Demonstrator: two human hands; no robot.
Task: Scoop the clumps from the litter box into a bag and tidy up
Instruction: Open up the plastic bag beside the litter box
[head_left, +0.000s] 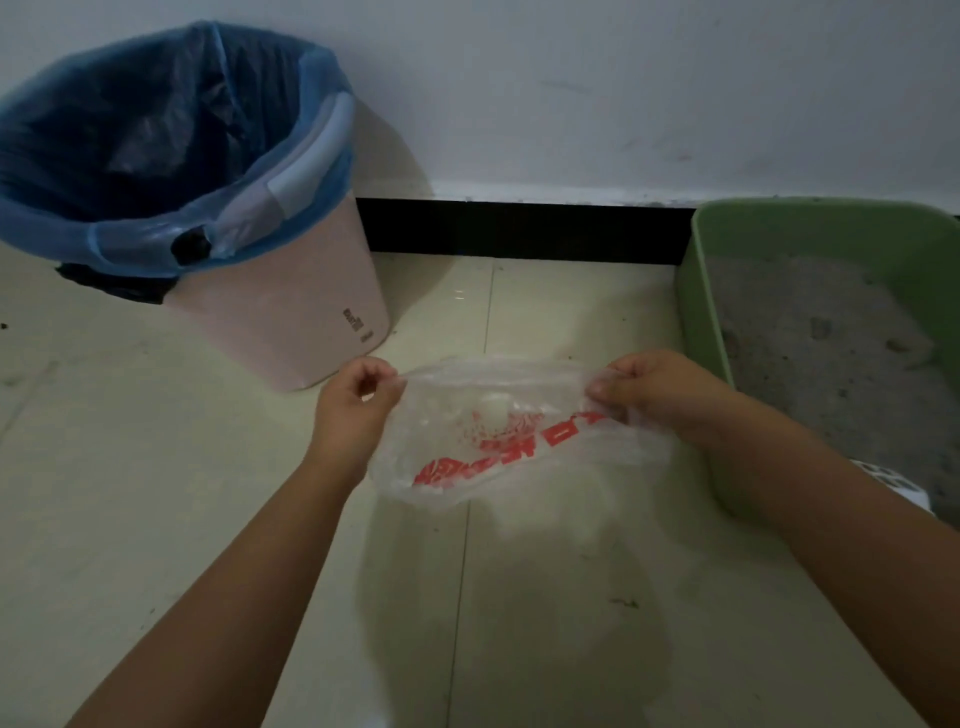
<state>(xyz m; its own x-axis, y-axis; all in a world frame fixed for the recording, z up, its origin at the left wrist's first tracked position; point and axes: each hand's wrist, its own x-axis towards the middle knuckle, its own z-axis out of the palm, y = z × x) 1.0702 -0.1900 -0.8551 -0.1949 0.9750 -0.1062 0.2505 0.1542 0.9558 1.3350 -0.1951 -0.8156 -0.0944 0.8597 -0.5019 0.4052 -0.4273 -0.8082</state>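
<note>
Clearly a thin printed plastic bag (498, 436), held open at frame centre above the tiled floor (156, 467).

Head view: left hand (358, 405) and right hand (660, 389) each pinch the rim in a narrow grip. It looks weightless, limp and slippery, so holding the rim edges seems best. Green litter box (711, 332) sits right; lined bin (291, 322) upper left.

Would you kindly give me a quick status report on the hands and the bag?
Left hand and right hand each grip the clear red-printed plastic bag, mouth stretched open. Green litter box untouched at right. Nothing in the way.
</note>
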